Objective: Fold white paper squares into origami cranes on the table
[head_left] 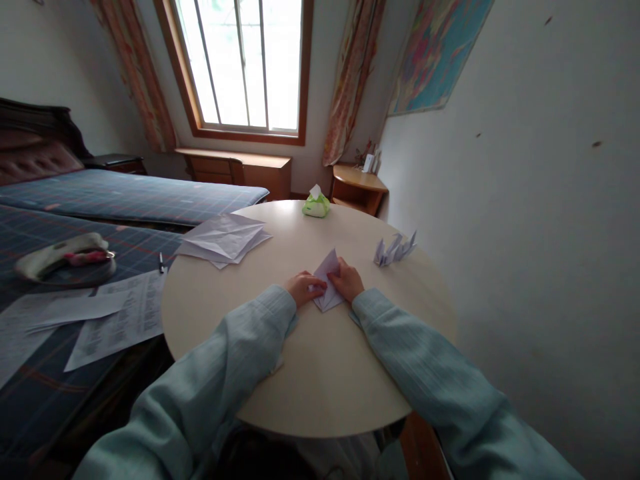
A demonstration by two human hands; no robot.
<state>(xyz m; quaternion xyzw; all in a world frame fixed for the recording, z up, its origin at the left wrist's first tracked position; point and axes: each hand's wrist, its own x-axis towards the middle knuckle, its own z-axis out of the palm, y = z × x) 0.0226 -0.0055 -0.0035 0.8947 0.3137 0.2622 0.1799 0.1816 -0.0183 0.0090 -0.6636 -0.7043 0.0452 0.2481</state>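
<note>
A folded white sheet of paper [329,297], pointed at its far end, lies between my hands near the middle of the table. My left hand [304,288] is at its left edge, fingers closed on the paper. From the right, my right hand [348,280] grips the paper's other edge, with the thumb on top and the fingers partly hidden behind it. Several folded paper figures [395,249] stand in a row to the right of my hands. A stack of creased paper sheets [227,238] rests at the table's far left.
The round pale table [330,393] carries a green tissue pack [316,203] at its far edge. On the left, a bed [135,193] holds printed sheets [125,320], a pen [161,263] and a curved grey-white object [67,259]. A wall [540,200] stands close on the right.
</note>
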